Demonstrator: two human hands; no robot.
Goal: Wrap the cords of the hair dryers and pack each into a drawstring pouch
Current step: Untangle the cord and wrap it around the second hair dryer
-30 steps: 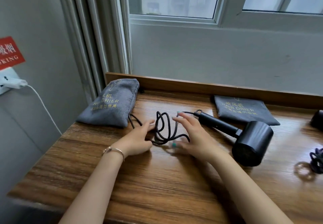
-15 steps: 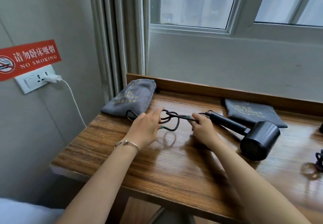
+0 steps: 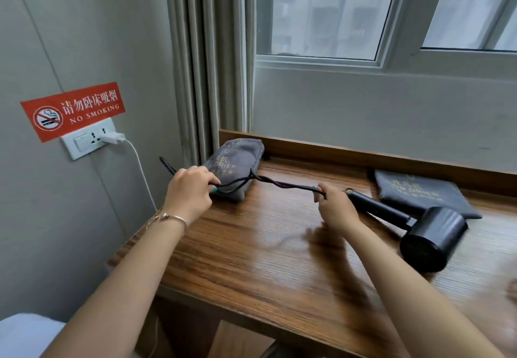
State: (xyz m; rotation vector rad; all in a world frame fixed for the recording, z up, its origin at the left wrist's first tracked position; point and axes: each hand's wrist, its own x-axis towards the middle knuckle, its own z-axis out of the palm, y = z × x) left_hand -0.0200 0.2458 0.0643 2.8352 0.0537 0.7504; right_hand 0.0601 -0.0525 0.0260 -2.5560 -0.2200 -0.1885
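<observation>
Both hands — left hand (image 3: 190, 193), right hand (image 3: 335, 206) — fists around black, twisted, taut cord (image 3: 279, 183).

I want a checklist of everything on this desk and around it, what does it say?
Surface: wooden desk, bare wood in front.
Job's things: black hair dryer lying on its side; full grey pouch at back left; flat grey pouch behind the dryer.
Clutter: nothing seen.
Hands: left hand and right hand both grip the dryer cord, stretched between them.
Cables: white charger cable hangs from the wall socket.
Surroundings: no-smoking sign, curtain, window.
</observation>
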